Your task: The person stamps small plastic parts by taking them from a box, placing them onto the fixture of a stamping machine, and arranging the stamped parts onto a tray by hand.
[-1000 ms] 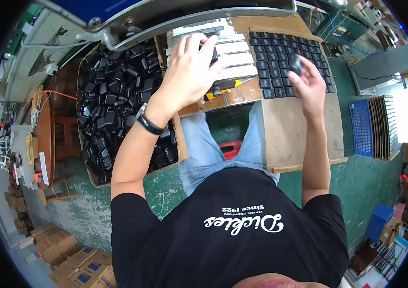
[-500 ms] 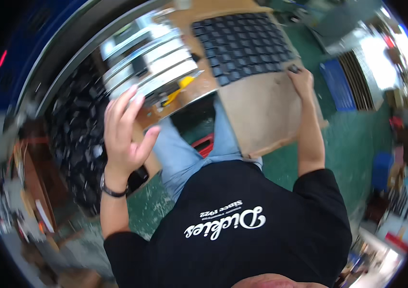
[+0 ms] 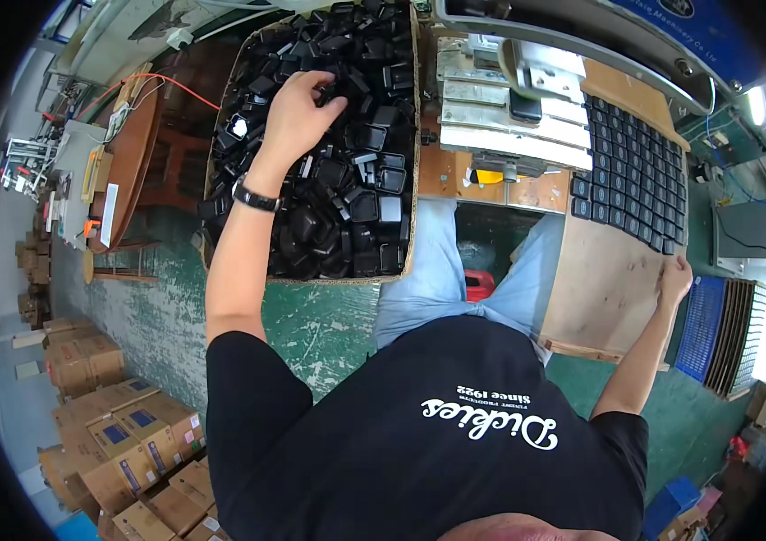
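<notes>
At the upper left, my left hand [image 3: 300, 113] reaches over a carton [image 3: 416, 135] heaped with loose, square black plastic cases [image 3: 365, 207]. Its thumb and fingers are apart and curved down toward the heap, with no case visible between them. On the right, similar black cases [image 3: 631, 167] lie in close rows on a brown board [image 3: 604, 284], each with a pale oval mark on top. My right hand [image 3: 674, 281] is at the board's right edge, fingertips closed on the black case [image 3: 669, 245] at the near corner of the rows.
Between carton and board stands a metal machine fixture [image 3: 513, 135], with a yellow-handled tool [image 3: 486, 177] at its near side. Blue crates [image 3: 700, 325] stand right of the board. Cardboard boxes [image 3: 130, 433] are stacked at lower left, and a brown table [image 3: 139, 153] stands left.
My view has turned left. My left hand has gone from beside the machine to over the carton. My right hand has brought its black case to the near corner of the rows.
</notes>
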The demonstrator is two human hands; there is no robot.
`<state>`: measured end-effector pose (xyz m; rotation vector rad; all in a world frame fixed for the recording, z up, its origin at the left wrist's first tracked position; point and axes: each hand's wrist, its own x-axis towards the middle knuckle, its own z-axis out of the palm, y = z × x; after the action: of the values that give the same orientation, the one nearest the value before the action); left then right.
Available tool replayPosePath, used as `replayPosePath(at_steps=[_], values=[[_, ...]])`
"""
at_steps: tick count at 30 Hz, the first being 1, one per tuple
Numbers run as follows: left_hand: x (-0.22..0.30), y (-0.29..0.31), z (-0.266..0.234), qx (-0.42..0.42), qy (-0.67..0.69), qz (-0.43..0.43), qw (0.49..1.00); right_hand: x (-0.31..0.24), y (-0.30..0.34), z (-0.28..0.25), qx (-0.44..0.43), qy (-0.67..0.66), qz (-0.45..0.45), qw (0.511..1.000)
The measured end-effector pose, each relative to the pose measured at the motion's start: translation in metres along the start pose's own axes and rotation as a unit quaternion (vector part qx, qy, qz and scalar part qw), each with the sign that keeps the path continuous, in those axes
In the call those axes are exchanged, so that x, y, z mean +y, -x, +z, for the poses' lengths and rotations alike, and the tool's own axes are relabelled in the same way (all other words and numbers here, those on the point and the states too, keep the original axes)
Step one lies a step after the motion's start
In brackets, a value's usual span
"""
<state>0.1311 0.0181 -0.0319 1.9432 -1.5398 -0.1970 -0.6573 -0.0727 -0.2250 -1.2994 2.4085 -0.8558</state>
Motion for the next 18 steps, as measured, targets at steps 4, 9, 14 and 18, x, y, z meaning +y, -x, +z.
replayPosePath(at_steps=[4, 9, 14, 18], values=[[0.009, -0.022, 0.024, -0.03, -0.094, 0.044, 0.994, -0.058, 0.041, -0.014, -0.031, -0.112, -0.032, 0.993], [0.029, -0.034, 0.03, -0.121, -0.123, -0.053, 0.984, -0.17, 0.104, -0.018, -0.095, -0.19, -0.139, 0.967], [0.005, -0.015, 0.023, 0.026, 0.122, 0.003, 0.992, -0.261, 0.161, -0.018, -0.201, -0.323, -0.26, 0.888], [0.014, 0.001, 0.015, 0.054, 0.195, 0.088, 0.975, -0.331, 0.19, -0.006, -0.294, -0.39, -0.339, 0.804]])
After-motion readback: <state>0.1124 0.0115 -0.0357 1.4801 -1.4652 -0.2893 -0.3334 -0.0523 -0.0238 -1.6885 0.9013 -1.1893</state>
